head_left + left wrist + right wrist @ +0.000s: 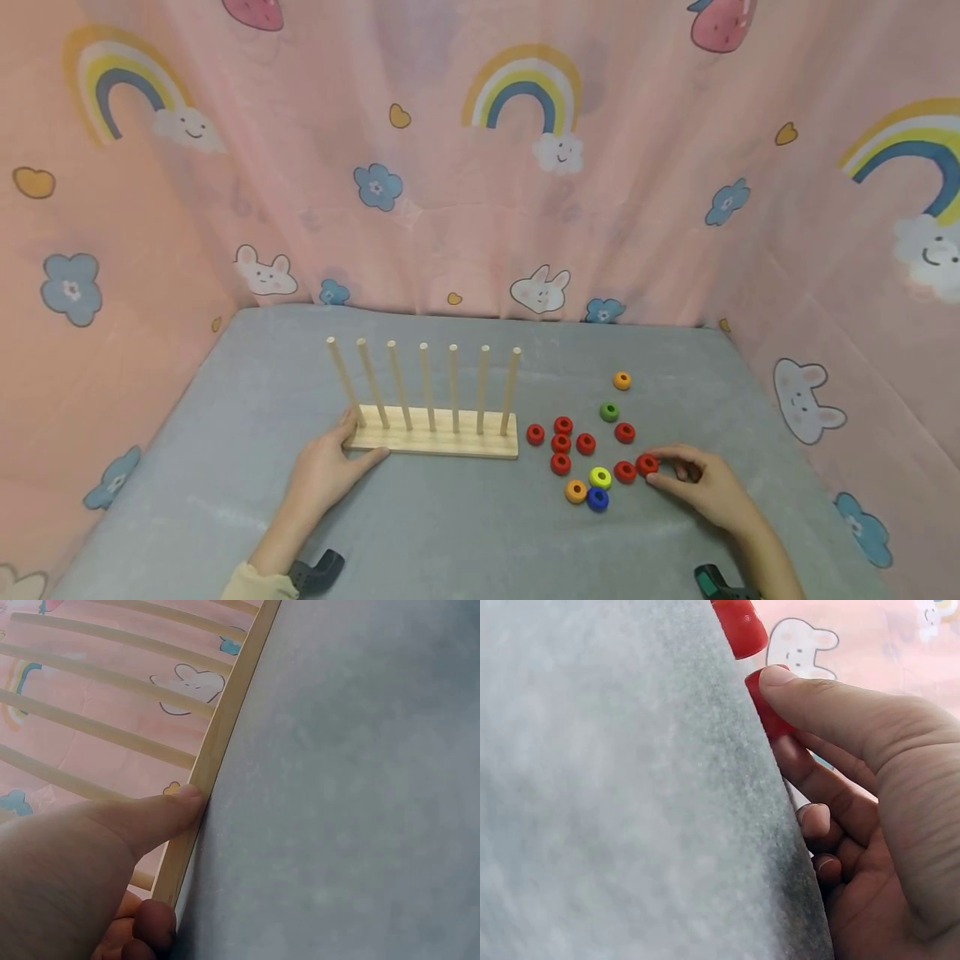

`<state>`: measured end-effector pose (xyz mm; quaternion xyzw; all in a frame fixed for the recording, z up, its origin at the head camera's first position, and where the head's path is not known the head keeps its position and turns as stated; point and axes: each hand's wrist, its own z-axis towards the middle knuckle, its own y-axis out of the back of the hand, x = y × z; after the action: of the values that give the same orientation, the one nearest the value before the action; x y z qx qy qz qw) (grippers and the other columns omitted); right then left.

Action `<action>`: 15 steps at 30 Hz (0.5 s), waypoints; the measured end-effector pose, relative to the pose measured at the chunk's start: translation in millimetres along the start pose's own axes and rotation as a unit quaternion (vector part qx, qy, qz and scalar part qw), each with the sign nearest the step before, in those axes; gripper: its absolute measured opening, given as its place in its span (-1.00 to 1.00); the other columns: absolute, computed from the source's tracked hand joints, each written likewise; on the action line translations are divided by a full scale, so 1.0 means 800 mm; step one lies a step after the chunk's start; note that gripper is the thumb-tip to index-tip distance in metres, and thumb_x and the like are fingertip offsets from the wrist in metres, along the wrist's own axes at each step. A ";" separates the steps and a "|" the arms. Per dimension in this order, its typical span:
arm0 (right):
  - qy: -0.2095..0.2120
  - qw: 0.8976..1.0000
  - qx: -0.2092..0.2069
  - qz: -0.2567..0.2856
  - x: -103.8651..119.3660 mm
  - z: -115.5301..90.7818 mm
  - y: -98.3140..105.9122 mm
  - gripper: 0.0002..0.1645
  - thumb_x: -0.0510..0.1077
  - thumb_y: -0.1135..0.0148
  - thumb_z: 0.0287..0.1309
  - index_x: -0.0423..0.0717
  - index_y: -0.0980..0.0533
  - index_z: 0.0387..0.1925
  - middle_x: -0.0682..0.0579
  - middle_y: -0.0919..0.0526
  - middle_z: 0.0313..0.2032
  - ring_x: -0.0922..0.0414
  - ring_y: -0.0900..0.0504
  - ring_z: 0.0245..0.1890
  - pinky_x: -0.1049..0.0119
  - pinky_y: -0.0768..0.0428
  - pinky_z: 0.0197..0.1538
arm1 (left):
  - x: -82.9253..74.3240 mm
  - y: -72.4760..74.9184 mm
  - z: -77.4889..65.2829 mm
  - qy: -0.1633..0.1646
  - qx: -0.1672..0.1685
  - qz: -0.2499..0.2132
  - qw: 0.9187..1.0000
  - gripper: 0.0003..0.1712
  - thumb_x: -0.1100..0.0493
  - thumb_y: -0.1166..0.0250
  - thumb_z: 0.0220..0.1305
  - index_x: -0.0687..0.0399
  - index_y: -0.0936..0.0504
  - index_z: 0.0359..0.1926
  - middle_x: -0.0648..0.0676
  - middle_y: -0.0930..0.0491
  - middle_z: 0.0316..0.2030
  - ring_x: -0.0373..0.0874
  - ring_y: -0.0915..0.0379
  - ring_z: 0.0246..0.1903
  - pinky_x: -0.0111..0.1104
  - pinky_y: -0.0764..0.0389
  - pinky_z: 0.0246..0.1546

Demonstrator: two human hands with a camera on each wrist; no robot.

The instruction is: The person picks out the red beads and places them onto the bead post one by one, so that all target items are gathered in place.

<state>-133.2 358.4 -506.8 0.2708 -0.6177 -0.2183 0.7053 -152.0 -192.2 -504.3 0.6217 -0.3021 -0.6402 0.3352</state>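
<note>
A wooden peg stand [442,444] with a row of several bare upright pegs sits left of centre in the head view. My left hand [318,475] grips its left end, the thumb [169,814] laid along the front edge and the fingers round the end. On the right, my right hand [705,487] pinches a red bead [647,464] between thumb and forefinger, at the tabletop. That bead [769,709] shows partly behind the thumb in the right wrist view, its other fingers curled below. Another red bead [625,472] lies just left of the pinched one.
Several red beads [561,443] cluster right of the stand. In front of them are a yellow bead [600,477], a blue bead [597,499] and an orange bead [576,492]. Farther back lie a green bead [609,412] and another orange bead [622,381]. A pink curtain [450,233] surrounds the grey table [450,533].
</note>
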 end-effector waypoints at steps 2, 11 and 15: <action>-0.006 1.000 0.000 0.001 0.000 0.000 0.000 -0.66 -0.15 -0.58 0.21 -0.13 -0.75 0.01 0.10 -0.42 -0.52 0.22 -0.37 -0.53 0.30 -0.34 -0.47 | 0.000 0.000 0.000 -0.001 -0.001 -0.001 1.000 0.05 -0.26 -0.54 0.24 0.36 -0.41 0.48 0.29 -0.34 0.50 0.35 -0.38 0.40 0.21 -0.54 0.27; -0.039 0.999 -0.001 0.017 0.002 0.000 0.001 -0.62 -0.13 -0.54 0.26 -0.20 -0.73 0.06 0.10 -0.49 -0.49 0.24 -0.42 -0.53 0.34 -0.42 -0.46 | 0.002 -0.001 0.001 -0.004 -0.002 -0.001 1.000 0.04 -0.24 -0.54 0.25 0.36 -0.41 0.48 0.30 -0.34 0.49 0.35 -0.38 0.40 0.21 -0.53 0.27; -0.051 0.999 -0.002 0.017 0.003 0.001 0.002 -0.58 -0.11 -0.53 0.28 -0.22 -0.72 0.10 0.09 -0.49 -0.47 0.24 -0.41 -0.52 0.33 -0.41 -0.45 | 0.001 -0.001 0.000 -0.003 0.000 0.000 1.000 0.04 -0.25 -0.53 0.25 0.36 -0.41 0.48 0.31 -0.35 0.49 0.35 -0.38 0.40 0.21 -0.53 0.28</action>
<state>-133.9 358.3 -503.7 0.2476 -0.6570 -0.2214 0.6768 -152.3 -192.6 -505.1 0.6198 -0.3029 -0.6421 0.3344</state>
